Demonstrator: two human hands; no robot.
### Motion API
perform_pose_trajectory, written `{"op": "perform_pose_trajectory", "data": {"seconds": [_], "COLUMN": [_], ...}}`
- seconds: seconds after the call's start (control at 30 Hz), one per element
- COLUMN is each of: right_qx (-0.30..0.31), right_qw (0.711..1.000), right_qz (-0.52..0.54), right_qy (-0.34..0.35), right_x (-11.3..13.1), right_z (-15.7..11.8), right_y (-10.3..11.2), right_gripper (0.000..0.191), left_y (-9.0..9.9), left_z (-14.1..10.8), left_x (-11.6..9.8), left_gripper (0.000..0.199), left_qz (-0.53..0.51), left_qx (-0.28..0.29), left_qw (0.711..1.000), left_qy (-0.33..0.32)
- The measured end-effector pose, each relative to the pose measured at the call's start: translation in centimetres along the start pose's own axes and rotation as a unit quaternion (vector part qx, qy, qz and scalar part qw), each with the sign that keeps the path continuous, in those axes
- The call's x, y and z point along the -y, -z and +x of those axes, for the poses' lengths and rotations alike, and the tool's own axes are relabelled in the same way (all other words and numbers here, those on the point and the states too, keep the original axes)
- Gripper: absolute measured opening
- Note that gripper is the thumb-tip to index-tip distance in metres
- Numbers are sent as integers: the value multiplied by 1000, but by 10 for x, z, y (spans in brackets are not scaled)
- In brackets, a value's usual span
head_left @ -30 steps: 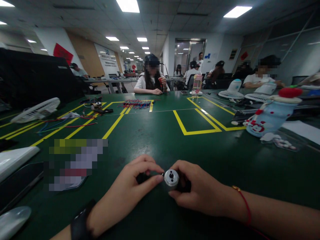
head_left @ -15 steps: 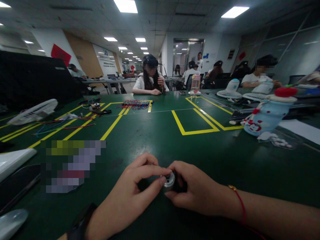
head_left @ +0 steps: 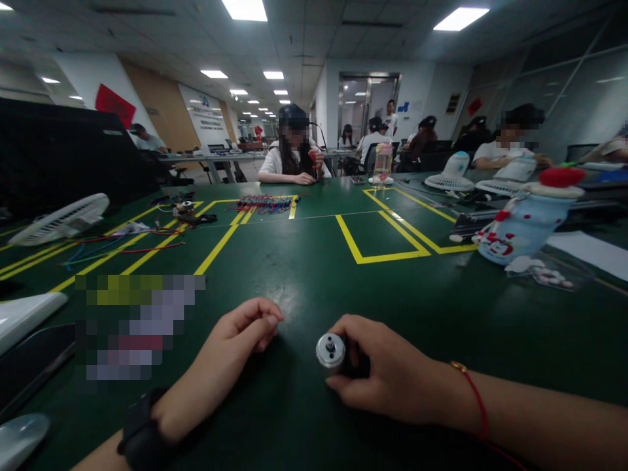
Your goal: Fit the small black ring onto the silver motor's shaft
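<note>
A small cylindrical metal motor (head_left: 330, 356) with a short shaft and dark holes on its round silver face is in the head view's lower middle. My right hand (head_left: 385, 369) is closed around its side, with thumb and fingers on opposite edges and the face turned up toward me. Apart from it, to the left, my left hand (head_left: 235, 343) hovers over or rests on the green table (head_left: 294, 275). Its fingers are curled and the thumb presses against the index finger. Whether anything small sits in that pinch is hidden.
At the left lie loose wires (head_left: 127, 243), a white fan (head_left: 63, 219) and a computer mouse (head_left: 22, 435). A bundle of coloured wires (head_left: 265, 204) lies farther back. A blue bottle (head_left: 527, 226) and a bag of beads (head_left: 544, 271) stand right. A person (head_left: 294, 154) sits opposite.
My left hand has come off the motor's face and moved left, its fingers curling in. The motor's shaft now shows. My right hand keeps its hold in the same place.
</note>
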State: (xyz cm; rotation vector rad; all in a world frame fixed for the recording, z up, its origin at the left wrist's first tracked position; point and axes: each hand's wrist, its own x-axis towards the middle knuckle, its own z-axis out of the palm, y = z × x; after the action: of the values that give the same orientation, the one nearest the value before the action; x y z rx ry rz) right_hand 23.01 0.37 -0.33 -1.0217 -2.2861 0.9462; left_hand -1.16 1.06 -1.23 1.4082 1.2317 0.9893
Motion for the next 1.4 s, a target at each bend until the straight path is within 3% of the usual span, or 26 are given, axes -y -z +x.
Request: {"op": "perform_pose_trajectory", "data": {"seconds": [0.13, 0.5, 0.6, 0.8, 1.13, 1.4], "right_qx": [5, 6, 3, -2, 1, -4], "right_qw": [1000, 1000, 1000, 1000, 999, 999], "right_qz": [9, 8, 7, -4, -30, -35], "right_qy": [-8, -10, -8, 0, 11, 18], "right_x": [1, 0, 0, -2, -1, -2], "right_z": [-1, 0, 0, 2, 2, 3], "right_y": [0, -2, -2, -4, -4, -5], "right_gripper": [30, 30, 28, 27, 22, 21], "left_y": [1, -1, -5, -20, -31, -33], "left_z": [1, -1, -3, -19, -12, -14], "left_x": [1, -4, -7, -25, -27, -35], "left_gripper": [11, 10, 12, 28, 13, 12], "left_qz": [-46, 35, 80, 153, 149, 153], "left_qx": [-3, 5, 37, 152, 75, 87], "left_qw": [999, 999, 996, 971, 972, 971], "left_qy": [20, 3, -32, -105, -165, -164]}}
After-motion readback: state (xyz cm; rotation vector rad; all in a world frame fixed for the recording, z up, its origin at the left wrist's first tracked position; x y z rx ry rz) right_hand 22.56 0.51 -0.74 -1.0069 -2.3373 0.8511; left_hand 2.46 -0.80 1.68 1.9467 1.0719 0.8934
